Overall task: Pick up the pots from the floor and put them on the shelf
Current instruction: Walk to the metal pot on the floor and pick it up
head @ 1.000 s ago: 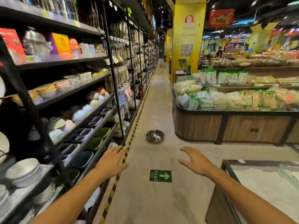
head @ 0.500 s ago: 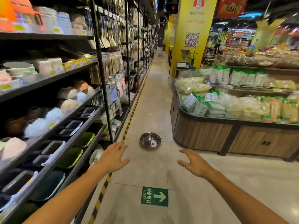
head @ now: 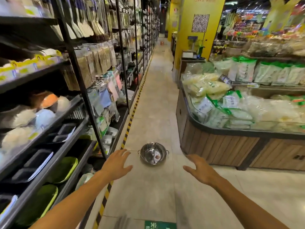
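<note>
Writing: a QR code [head: 200, 23] is printed on the yellow pillar [head: 186, 35]; the characters at the pillar's top are too blurred to read. A green floor sign [head: 160, 225] at the bottom edge carries white marks, cut off and unreadable. Labels on the green-and-white bags [head: 245, 70] are illegible.
Pot: a stainless steel two-handled pot [head: 153, 153] stands upright on the tiled floor [head: 156, 104], mouth up, in the aisle between the left shelving [head: 72, 118] and the wooden display counter [head: 219, 146].
Pot axis: the two small side handles lie left to right across the aisle; a divider runs across the inside.
Pot contents: a round sticker or label sits in the right half; its print cannot be read.
Left hand: the left hand [head: 118, 162], palm down, fingers spread wide, holds nothing, just left of the pot and apart from it.
Right hand: the right hand [head: 200, 169], palm down, fingers loosely spread, empty, to the pot's right and farther from it.
Shelving contents: green trays [head: 63, 169], black trays [head: 34, 164], bowls, hanging packets.
Counter contents: bagged pale noodles and similar goods [head: 212, 88].
Floor marking: yellow-black hazard tape [head: 130, 121] runs along the shelving base.
</note>
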The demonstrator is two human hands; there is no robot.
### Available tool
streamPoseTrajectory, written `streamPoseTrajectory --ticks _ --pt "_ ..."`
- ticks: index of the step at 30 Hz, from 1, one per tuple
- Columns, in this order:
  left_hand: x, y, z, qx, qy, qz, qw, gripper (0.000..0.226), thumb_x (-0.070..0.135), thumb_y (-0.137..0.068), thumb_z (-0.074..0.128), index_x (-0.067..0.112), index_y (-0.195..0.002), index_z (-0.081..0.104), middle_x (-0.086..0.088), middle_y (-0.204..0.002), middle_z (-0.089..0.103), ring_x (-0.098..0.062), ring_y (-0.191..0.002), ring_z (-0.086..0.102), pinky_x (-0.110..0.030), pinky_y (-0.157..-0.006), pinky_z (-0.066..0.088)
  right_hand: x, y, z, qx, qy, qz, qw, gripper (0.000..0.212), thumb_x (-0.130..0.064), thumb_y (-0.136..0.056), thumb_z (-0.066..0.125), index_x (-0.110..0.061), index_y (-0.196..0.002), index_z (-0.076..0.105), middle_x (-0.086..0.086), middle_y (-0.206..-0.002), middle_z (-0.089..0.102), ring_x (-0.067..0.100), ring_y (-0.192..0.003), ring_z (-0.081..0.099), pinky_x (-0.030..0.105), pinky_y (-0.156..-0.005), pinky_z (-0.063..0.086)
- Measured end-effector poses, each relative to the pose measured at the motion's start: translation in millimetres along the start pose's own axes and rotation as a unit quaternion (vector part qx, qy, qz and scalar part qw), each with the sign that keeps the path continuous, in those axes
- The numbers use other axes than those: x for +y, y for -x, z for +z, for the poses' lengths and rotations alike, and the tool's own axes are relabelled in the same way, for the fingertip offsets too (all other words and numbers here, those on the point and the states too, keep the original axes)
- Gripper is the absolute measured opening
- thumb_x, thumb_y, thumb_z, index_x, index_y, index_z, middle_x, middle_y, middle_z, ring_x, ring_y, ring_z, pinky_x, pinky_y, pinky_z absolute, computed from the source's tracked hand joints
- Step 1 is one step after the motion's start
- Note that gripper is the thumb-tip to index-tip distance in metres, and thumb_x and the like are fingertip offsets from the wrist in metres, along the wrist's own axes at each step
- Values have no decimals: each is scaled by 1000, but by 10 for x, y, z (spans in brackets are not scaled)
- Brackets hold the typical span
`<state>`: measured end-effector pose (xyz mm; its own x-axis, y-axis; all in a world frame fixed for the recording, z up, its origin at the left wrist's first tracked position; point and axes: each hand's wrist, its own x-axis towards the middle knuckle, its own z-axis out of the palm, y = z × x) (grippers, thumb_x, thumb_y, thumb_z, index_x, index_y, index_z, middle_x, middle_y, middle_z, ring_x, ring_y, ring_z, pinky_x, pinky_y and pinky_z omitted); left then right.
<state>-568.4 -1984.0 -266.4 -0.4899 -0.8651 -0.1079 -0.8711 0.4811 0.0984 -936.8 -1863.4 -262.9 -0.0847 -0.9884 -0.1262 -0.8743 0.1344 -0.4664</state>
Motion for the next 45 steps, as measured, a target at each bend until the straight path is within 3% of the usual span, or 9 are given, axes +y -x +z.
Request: streamPoseTrajectory --ticks 12,22,26,32,41,45 --pt "-432 -2566 28 -22 24 -54 998 69 57 -96 43 19 -152 29 -4 -160 27 -24 -147 23 -39 -120 19 599 -3034 -292 -72 -2 -14 997 62 -49 -97 55 -21 -150 39 2 -155 40 21 -142 35 30 -114 25" --pt "-1264 -4586 846 -49 56 -57 996 74 59 -94 37 18 -155 25 -6 -165 16 -25 -152 12 -39 -122 8 1169 -5087 288 -82 72 -3 994 69 -51 -98 49 -20 -156 28 4 -163 26 23 -149 23 33 -120 18" --pt "-1567 -5231 1636 -92 57 -84 990 74 58 -96 41 21 -157 18 -4 -167 9 -24 -154 5 -39 -124 8 1604 -5821 913 -99 61 24 993 68 -50 -97 51 -20 -155 30 4 -162 28 24 -148 26 34 -119 21" --pt "-1937 -6038 3326 -122 63 -117 984 77 61 -92 29 21 -157 17 -5 -167 9 -23 -153 9 -36 -124 11 2639 -6866 2349 -138 41 72 987 73 -49 -96 55 -17 -155 29 5 -161 32 22 -147 28 32 -117 23" --pt "-2280 -7054 6458 -144 160 -247 945 81 56 -91 55 23 -156 20 -5 -163 21 -26 -148 22 -39 -117 27 4221 -8015 4894 -168 32 161 972 86 -60 -94 48 -23 -160 7 7 -166 17 27 -151 20 42 -117 27" --pt "-2430 -7456 7387 -134 191 -273 933 96 63 -86 58 22 -158 8 -11 -162 19 -32 -146 23 -44 -115 30 4649 -8403 5710 -160 12 178 971 98 -72 -85 45 -27 -159 -2 8 -166 19 32 -149 25 48 -115 33"
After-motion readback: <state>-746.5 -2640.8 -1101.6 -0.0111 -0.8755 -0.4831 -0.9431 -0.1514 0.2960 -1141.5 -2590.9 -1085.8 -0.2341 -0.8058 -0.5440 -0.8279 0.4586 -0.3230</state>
